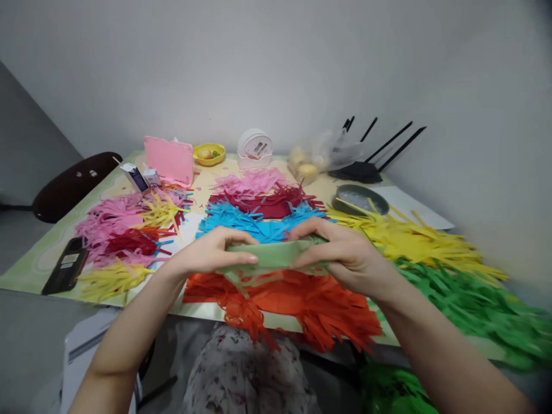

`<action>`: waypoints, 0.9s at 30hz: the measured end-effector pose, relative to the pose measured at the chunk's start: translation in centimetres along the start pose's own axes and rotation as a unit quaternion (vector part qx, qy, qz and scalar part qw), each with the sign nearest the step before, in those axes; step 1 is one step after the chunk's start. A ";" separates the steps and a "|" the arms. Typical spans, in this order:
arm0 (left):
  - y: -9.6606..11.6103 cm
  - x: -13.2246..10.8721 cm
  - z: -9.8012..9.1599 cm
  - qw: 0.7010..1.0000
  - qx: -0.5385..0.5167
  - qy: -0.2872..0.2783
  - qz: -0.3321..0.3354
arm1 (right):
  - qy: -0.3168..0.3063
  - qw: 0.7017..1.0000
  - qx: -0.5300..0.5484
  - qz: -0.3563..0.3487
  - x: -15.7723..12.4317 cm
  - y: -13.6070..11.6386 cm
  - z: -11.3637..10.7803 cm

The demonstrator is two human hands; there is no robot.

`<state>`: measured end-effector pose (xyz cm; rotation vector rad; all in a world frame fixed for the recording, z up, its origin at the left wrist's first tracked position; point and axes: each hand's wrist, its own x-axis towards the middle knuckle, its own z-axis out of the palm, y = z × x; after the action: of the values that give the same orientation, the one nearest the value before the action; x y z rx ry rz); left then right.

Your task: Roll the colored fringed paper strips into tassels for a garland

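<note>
Between my two hands a folded strip of light green tissue paper [276,255] is stretched level, its fringed ends partly hidden by my fingers. My left hand [219,248] pinches its left end, thumb along the front. At the other end my right hand [334,250] grips the strip between thumb and fingers. Just below lies a bunch of orange fringed paper [280,296], hanging over the table's front edge. Behind my hands are blue fringed paper [263,225], dark red fringed paper [271,202] and pink fringed paper [250,183].
Yellow fringe [414,238] and green fringe [470,305] cover the right side. Mixed pink, red and yellow fringes [125,224] lie left, beside a phone [66,265]. Along the wall stand a pink tablet case [169,161], a yellow bowl [209,158] and a black router [357,172].
</note>
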<state>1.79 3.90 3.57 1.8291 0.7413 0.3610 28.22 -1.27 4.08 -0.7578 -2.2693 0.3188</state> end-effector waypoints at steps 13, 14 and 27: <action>0.7 -0.2 1.4 0.976 0.206 0.065 0.018 | -0.099 0.973 0.003 0.207 0.4 -0.7 -0.3; 0.7 -0.2 1.4 0.974 0.214 0.071 0.022 | -0.111 0.968 -0.006 0.223 0.6 -0.7 0.4; 0.1 -1.0 2.0 0.987 -0.117 0.112 0.011 | 0.007 0.896 0.259 0.360 -0.1 -1.2 1.7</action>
<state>2.17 1.78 2.97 1.5924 0.7977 0.6496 26.57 -2.27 3.27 -1.2611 -1.6706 1.1980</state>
